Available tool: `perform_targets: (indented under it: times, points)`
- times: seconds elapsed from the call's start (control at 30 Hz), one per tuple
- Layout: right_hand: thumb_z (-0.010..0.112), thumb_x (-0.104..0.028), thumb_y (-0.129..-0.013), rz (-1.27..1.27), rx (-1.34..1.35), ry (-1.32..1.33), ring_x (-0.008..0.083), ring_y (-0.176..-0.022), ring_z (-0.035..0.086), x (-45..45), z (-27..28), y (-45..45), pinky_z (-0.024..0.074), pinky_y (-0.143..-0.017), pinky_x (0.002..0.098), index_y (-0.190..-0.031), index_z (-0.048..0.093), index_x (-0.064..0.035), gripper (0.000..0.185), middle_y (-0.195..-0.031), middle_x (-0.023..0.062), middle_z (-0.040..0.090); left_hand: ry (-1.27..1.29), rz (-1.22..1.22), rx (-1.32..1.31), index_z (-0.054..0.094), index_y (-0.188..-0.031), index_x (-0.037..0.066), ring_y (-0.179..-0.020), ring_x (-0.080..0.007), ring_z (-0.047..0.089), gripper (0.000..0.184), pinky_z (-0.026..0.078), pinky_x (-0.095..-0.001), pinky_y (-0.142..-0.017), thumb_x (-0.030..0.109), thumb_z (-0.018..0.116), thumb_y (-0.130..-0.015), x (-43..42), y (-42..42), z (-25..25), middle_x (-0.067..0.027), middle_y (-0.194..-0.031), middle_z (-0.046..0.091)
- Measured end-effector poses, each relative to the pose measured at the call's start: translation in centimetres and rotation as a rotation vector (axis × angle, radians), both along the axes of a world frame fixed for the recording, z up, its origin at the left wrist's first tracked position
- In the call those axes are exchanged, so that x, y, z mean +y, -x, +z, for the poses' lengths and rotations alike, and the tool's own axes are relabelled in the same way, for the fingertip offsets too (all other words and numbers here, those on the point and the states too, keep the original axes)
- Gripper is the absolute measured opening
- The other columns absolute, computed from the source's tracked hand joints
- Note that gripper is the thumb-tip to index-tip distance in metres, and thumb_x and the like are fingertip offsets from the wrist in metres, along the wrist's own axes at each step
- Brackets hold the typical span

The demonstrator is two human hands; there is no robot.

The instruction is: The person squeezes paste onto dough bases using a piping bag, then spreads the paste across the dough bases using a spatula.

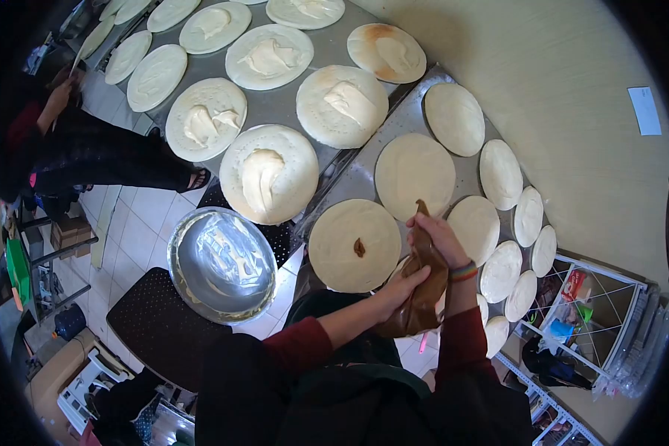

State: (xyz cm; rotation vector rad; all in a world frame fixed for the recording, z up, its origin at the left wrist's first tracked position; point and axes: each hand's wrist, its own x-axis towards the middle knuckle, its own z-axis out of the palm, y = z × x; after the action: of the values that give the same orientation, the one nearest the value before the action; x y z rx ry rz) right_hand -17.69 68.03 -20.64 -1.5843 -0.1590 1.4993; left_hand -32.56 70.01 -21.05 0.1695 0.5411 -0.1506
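Note:
Both hands are wrapped around a piping bag (416,316) full of brown filling, close in front of my body. My left hand (400,288) grips its side, thumb on top. Farther up, near the narrow end, my right hand (442,241) is closed around it, with a striped band at the wrist. That narrow end points away from me, over the edge of a pale round cake layer (415,171). Left of the bag lies another round layer (349,223), bearing a small brown dab (359,247) near its middle.
Several plain layers (500,175) line the metal table to the right. More rounds, many topped with pale cream (262,175), cover the table beyond. A cream-smeared metal bowl (223,264) rests on a dark perforated seat at left. Another person (111,149) stands far left.

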Motion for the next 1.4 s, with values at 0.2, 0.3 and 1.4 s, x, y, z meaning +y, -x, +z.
perform_targets:
  times: [0.2,0.3,1.4]
  points:
    - [0.045,-0.031,-0.087,0.11,-0.005,0.053,0.011,-0.053,0.053,1.1,-2.0,-5.4,0.0433,-0.048,0.0228,-0.083,0.055,-0.0034,0.03,-0.063,0.0052,0.057,0.068,0.051,-0.023,0.037,-0.118,0.009,-0.085,-0.0134,0.056,0.046,0.047,-0.0272,-0.073,0.033,0.053,-0.083,0.8,-4.7,-0.9,-0.0046,-0.098,0.055]
    - [0.044,-0.031,-0.087,0.128,-0.017,0.061,0.0113,-0.053,0.053,1.2,-2.0,-6.3,0.0432,-0.049,0.0228,-0.083,0.054,-0.0029,0.029,-0.062,0.0053,0.056,0.05,0.063,-0.013,0.038,-0.118,0.009,-0.088,-0.0138,0.055,0.045,0.046,-0.0276,-0.075,0.033,0.053,-0.083,0.6,-5.6,-0.7,-0.0053,-0.101,0.054]
    - [0.045,-0.032,-0.086,0.113,-0.05,-0.061,0.0115,-0.056,0.052,1.7,1.9,-13.9,0.0427,-0.052,0.022,-0.088,0.053,-0.0029,0.03,-0.064,0.005,0.055,-0.152,0.128,-0.042,0.035,-0.121,0.008,-0.092,-0.0143,0.053,0.047,0.045,-0.0277,-0.078,0.032,0.052,-0.084,0.5,-14.3,0.9,-0.0057,-0.106,0.052]
